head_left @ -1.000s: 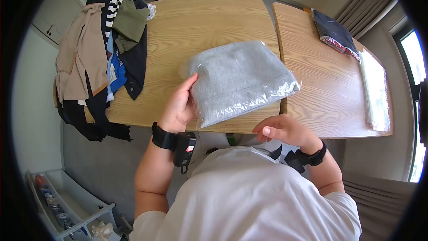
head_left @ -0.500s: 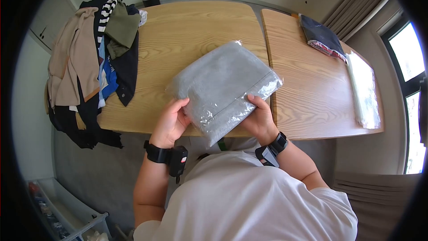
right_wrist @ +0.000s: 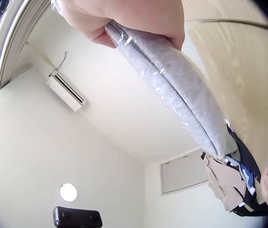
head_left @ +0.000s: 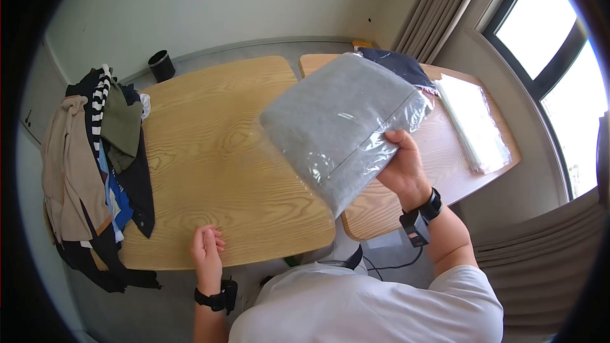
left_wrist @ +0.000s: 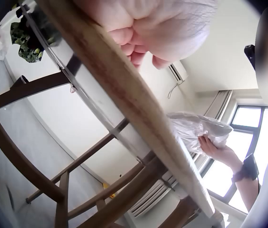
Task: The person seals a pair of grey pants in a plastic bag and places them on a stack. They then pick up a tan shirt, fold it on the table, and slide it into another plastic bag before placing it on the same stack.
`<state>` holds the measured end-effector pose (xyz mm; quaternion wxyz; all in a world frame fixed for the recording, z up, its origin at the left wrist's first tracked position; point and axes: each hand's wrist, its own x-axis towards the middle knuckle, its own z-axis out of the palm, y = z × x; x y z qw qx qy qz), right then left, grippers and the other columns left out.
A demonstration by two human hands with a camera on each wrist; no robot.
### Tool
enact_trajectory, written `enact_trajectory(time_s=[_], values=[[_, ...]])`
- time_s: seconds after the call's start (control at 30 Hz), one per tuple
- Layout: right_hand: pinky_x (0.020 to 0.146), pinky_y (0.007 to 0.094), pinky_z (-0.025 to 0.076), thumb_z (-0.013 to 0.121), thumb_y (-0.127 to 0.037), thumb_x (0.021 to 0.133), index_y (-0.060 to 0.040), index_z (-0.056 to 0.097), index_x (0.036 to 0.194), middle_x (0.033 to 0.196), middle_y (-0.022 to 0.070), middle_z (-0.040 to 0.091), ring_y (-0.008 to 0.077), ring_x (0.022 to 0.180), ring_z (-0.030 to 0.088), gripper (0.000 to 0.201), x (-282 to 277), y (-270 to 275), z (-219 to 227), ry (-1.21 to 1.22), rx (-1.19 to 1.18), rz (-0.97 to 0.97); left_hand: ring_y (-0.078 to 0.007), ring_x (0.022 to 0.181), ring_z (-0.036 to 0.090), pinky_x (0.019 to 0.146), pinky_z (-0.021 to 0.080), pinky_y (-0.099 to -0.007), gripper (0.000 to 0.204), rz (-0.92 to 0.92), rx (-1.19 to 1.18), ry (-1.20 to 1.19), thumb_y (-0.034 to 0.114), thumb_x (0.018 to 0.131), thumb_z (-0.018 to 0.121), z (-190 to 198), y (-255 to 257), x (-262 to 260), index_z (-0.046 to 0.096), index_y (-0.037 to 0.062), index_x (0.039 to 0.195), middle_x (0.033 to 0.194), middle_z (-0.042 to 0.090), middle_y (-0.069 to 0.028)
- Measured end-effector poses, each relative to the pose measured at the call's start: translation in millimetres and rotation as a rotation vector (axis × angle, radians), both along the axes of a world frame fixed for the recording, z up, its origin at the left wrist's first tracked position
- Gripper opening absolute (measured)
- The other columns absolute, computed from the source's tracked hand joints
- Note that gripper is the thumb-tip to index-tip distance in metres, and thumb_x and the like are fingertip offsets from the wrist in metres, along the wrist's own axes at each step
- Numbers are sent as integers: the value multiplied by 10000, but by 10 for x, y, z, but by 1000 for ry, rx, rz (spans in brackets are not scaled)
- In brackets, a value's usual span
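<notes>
A folded grey garment in a clear plastic bag [head_left: 337,121] is held up over the tables, tilted. My right hand [head_left: 406,168] grips its near right edge, thumb on top and fingers beneath. In the right wrist view the bagged garment [right_wrist: 172,85] hangs from the right hand [right_wrist: 124,19], seen along its folded edge. My left hand [head_left: 207,251] is away from the bag, at the near edge of the left table, fingers loosely bent and holding nothing. The left wrist view shows the left hand [left_wrist: 157,23] beside the table edge [left_wrist: 120,95].
A pile of clothes [head_left: 76,165] lies on the left end of the wooden table [head_left: 210,152]. On the right table are a dark bagged garment [head_left: 397,67] and a stack of clear bags [head_left: 473,124]. A black bin [head_left: 161,66] stands behind the left table.
My left hand has let go of the bag and moved down and left. The bag has moved right in my right hand, which took hold of it after the first frame. The head view has turned right.
</notes>
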<state>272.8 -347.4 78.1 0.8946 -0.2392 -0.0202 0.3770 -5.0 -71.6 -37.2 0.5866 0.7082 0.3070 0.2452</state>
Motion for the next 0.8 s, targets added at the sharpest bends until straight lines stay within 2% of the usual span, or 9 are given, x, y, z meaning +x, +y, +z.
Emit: enact_trajectory(time_s=[0.03, 0.1, 0.17, 0.33, 0.5, 0.6, 0.63, 0.7, 0.8], values=[[1045, 509, 346, 514, -80, 799, 33, 446, 1234, 1220, 185, 553, 319, 1148, 525, 455, 155, -73, 122, -42, -43, -66, -133, 671, 569, 618, 458, -264, 234, 3, -1, -10, 217, 972, 479, -53, 5, -42, 589, 11, 981, 810, 616, -52], [1047, 497, 342, 513, -96, 807, 34, 461, 1209, 1205, 175, 560, 311, 1140, 524, 426, 517, -166, 334, -94, -114, -214, -168, 658, 564, 602, 448, -281, 199, -135, 426, 33, 137, 957, 465, -102, -14, -116, 592, -16, 936, 753, 595, -74], [1048, 494, 341, 510, -97, 816, 32, 473, 1174, 1184, 166, 565, 311, 1131, 517, 383, 1053, -266, 407, -120, -129, -314, -190, 633, 543, 589, 434, -301, 162, -107, 416, 25, 94, 914, 487, -54, -77, -90, 605, -17, 914, 718, 574, -84], [1018, 487, 364, 530, -64, 825, 34, 462, 1136, 1230, 148, 497, 296, 1120, 486, 334, 2317, -329, 404, -101, -117, -582, -211, 593, 501, 562, 401, -317, 312, -224, 538, -23, 284, 856, 518, -89, -62, -97, 617, -11, 862, 692, 549, -94], [1020, 489, 367, 534, -64, 806, 21, 489, 1094, 1195, 148, 521, 309, 1113, 494, 303, 3217, -499, -86, -43, -29, -649, -234, 576, 489, 552, 389, -337, 423, -221, 596, 33, 400, 835, 513, -7, -88, -37, 616, -8, 801, 642, 518, -100], [1005, 518, 378, 493, -92, 802, 33, 514, 1069, 1149, 175, 563, 334, 1085, 529, 295, 3738, -867, -758, 19, -316, -599, -236, 580, 492, 552, 389, -337, 443, -218, 610, 66, 419, 834, 512, -12, -87, -38, 612, -11, 799, 638, 512, -102], [994, 529, 388, 483, -98, 805, 43, 525, 1053, 1130, 186, 581, 342, 1068, 547, 288, 3680, -923, -893, 4, -460, -560, -236, 580, 492, 552, 389, -337, 443, -220, 614, 77, 419, 834, 512, -3, -84, -34, 612, -11, 799, 638, 512, -102], [1046, 514, 346, 470, -104, 817, 59, 510, 1114, 1177, 199, 563, 347, 1118, 523, 342, 3669, -970, -1010, 23, -211, -567, -238, 582, 494, 550, 387, -337, 450, -205, 604, 88, 426, 834, 513, 0, -96, -26, 610, -12, 795, 645, 509, -106], [1060, 504, 331, 467, -96, 818, 57, 510, 1115, 1204, 197, 555, 348, 1124, 517, 337, 3684, -938, -1044, 54, -228, -588, -239, 582, 494, 550, 388, -338, 452, -176, 582, 105, 428, 838, 509, -25, -123, -32, 609, -11, 797, 654, 508, -109]])
